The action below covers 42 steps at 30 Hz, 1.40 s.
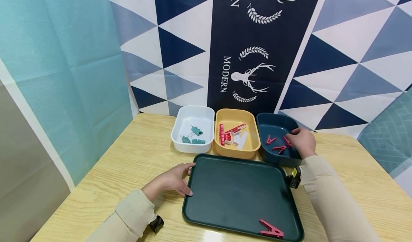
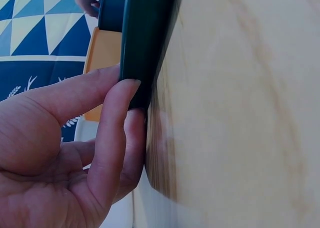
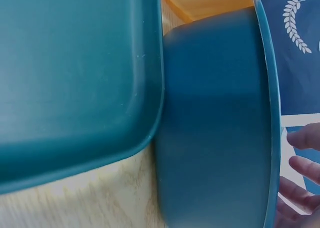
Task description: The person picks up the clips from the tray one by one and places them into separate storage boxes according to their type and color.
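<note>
My left hand (image 1: 175,179) grips the left edge of a dark green tray (image 1: 238,192). In the left wrist view, the thumb and fingers (image 2: 112,133) lie on either side of the tray's rim (image 2: 145,42). My right hand (image 1: 303,141) reaches over a dark blue bin (image 1: 273,158), its fingertips by a small red clip (image 1: 287,141). Two more red clips, one a spring clip (image 1: 270,139), lie in that bin. In the right wrist view, the right fingers (image 3: 305,168) appear spread above the bin's rim, with no clip visible there. A larger red clip (image 1: 271,230) lies at the tray's near right corner.
Left of the blue bin stands a yellow bin (image 1: 238,152) with red and white clips. Beside it, a white bin (image 1: 193,148) contains teal binder clips (image 1: 197,130). All three bins stand behind the tray on a wooden table (image 1: 135,156), before a patterned cloth (image 1: 251,56).
</note>
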Tool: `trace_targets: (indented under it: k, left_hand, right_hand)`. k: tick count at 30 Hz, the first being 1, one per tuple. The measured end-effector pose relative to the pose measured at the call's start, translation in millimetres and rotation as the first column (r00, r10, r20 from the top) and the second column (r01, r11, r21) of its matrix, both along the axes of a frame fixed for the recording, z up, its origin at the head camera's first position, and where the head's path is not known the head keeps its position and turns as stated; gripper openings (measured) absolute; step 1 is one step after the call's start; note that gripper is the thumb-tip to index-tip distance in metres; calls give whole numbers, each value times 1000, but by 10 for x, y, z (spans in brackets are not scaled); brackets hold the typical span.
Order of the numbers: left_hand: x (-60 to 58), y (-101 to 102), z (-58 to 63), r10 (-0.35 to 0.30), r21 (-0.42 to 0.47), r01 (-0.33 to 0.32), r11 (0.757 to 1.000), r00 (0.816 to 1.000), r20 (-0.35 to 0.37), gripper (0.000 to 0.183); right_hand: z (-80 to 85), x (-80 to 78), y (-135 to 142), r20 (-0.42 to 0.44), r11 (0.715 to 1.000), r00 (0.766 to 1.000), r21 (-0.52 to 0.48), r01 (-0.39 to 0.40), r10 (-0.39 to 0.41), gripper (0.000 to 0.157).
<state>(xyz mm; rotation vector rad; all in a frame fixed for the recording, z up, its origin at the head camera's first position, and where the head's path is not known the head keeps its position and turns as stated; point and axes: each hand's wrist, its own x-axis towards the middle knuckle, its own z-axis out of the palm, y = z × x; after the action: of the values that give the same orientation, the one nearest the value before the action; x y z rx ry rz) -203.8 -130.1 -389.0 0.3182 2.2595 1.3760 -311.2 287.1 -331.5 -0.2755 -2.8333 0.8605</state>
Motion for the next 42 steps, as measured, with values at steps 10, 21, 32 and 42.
trace_targets:
  k: [10,21,32,42]
  left_hand:
    - [-1,3,-9,6,-10,-6,1000,1000,-3,96]
    - [21,9,18,6,8,-6,1000,1000,-6,96]
    - [22,4,12,3,19,-3,1000,1000,-9,96]
    - [14,-1,2,-5,15,5,1000,1000,-11,96]
  right_hand:
    - [-36,85,-41,-49,1000,999,-6,-5,5,40]
    - [-80,189,-101,-157,997,985,26,-66,69,37]
    - [-85,295,-217,-197,995,975,27,-95,98,34]
    - [-70,391,-273,-221,990,965,35,-136,141,33]
